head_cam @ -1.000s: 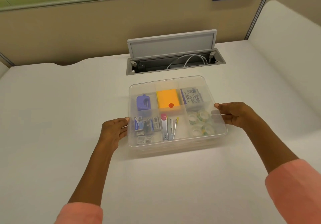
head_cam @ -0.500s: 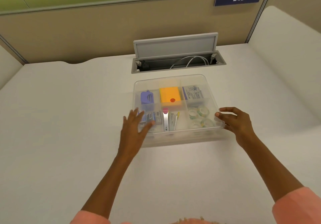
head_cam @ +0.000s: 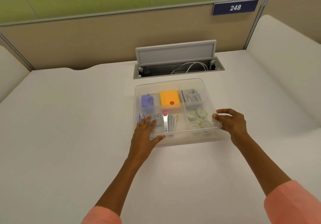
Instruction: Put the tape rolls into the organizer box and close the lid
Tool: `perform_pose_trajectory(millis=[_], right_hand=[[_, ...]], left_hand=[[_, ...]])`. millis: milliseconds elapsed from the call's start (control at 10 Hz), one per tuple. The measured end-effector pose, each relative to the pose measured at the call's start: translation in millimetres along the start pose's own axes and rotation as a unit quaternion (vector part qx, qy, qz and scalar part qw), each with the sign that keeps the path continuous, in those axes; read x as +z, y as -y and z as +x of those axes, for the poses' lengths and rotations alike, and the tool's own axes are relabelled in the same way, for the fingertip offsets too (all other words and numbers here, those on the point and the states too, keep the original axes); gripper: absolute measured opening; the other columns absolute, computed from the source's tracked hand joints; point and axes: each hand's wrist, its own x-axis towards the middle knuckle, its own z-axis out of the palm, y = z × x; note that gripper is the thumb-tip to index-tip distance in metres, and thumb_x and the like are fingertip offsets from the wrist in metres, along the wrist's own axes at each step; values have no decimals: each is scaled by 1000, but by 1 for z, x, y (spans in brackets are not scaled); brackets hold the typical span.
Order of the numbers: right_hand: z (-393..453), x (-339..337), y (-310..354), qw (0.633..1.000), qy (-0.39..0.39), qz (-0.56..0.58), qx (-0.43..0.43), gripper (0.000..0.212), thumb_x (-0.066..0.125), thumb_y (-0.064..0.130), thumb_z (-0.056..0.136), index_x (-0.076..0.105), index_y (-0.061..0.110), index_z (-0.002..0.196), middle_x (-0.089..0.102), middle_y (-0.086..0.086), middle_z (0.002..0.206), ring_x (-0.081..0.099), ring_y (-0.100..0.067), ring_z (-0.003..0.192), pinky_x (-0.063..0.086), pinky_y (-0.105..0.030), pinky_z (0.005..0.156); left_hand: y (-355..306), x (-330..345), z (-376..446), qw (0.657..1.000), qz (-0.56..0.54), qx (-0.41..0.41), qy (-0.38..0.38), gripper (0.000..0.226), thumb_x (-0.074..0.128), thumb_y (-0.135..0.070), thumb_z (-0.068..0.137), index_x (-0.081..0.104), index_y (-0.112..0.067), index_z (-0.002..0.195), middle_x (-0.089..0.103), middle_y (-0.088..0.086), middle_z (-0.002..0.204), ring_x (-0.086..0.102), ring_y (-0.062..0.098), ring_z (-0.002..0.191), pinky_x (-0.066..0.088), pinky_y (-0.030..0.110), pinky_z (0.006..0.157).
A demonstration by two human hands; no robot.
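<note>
Under the flat left hand (head_cam: 145,133) the organizer box (head_cam: 206,137) and its lid (head_cam: 199,86) are clear, faintly frosted plastic. Just beyond that hand's fingertips lies a purple-blue item (head_cam: 147,100); to its right sits an orange pad (head_cam: 169,98) bearing a red dot (head_cam: 171,103). Beside the right hand (head_cam: 231,122) the tape rolls (head_cam: 198,118) look translucent with green-tinted cores. Beyond them a grey packet (head_cam: 192,98) carries dark blue print. Both sleeves (head_cam: 293,206) are salmon pink. The table (head_cam: 69,136) is off-white.

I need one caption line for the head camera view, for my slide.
Left hand pressing the clear lid onto the organizer box, right hand at its edge, tape rolls inside.
</note>
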Motion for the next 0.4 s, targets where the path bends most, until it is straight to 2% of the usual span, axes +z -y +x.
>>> perform_pose_trajectory(millis=[100, 200, 300, 400], right_hand=[[4, -1, 2, 1000, -1, -6, 7, 27, 77, 15, 71, 66, 11, 95, 71, -21, 94, 68, -34, 91, 57, -42, 79], [6, 3, 2, 996, -17, -83, -7, 32, 75, 21, 73, 64, 13, 101, 70, -18, 105, 64, -29, 92, 53, -39, 84], [-1, 15, 21, 973, -59, -199, -99, 43, 71, 24, 77, 56, 12, 116, 61, -16, 122, 55, -28, 113, 43, -36, 93], [-6, 18, 37, 977, -47, -174, -113, 51, 71, 25, 78, 50, 13, 123, 55, -16, 130, 50, -30, 121, 42, -40, 98]], left_hand=[[-2, 0, 0, 1000, 7, -5, 3, 73, 58, -45, 82, 27, -18, 142, 16, 2, 154, 7, 18, 144, 5, 31, 115], [-17, -11, 3, 995, -71, -63, 27, 77, 62, -51, 77, 31, -19, 140, 19, 1, 154, 9, 17, 143, 6, 35, 115], [-41, -20, 18, 994, -69, -81, 13, 74, 48, -54, 84, 23, -18, 143, 9, 3, 157, -1, 21, 144, 4, 41, 116], [-45, -19, 27, 999, -10, -39, 4, 83, 31, -68, 81, 13, -19, 145, -1, 4, 157, -8, 23, 144, -2, 42, 116]])
